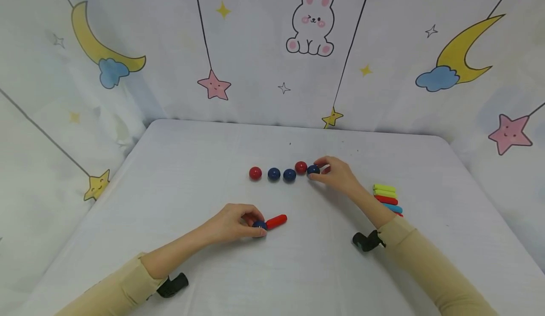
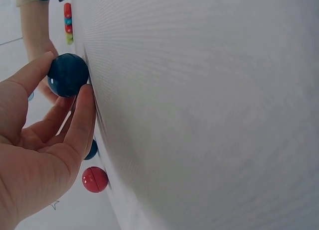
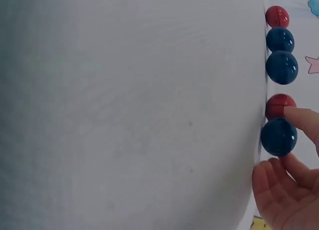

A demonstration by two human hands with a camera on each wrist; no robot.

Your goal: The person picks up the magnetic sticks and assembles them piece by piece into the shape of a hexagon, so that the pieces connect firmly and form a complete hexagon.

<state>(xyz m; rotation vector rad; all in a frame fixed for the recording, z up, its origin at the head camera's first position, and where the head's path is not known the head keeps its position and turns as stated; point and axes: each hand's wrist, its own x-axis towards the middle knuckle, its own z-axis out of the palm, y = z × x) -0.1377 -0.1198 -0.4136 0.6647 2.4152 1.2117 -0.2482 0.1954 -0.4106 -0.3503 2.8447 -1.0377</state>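
Observation:
My left hand (image 1: 233, 222) pinches a dark blue ball (image 2: 68, 74) between thumb and fingers, on or just above the white table. A red stick (image 1: 277, 221) lies slanted, its near end at that ball; whether they touch I cannot tell. Farther back, my right hand (image 1: 339, 177) has thumb and fingers around another blue ball (image 3: 279, 136) at the right end of a row. Beside it sits a red ball (image 1: 301, 167). Leftward follow two blue balls (image 1: 289, 175) and a second red ball (image 1: 255, 173).
Several short sticks (image 1: 385, 194) in yellow-green, red and blue lie side by side at the right, partly behind the right forearm. Black wrist cameras (image 1: 172, 285) hang at both sleeves. A patterned cloth (image 1: 264, 46) stands behind the white table (image 1: 204, 150).

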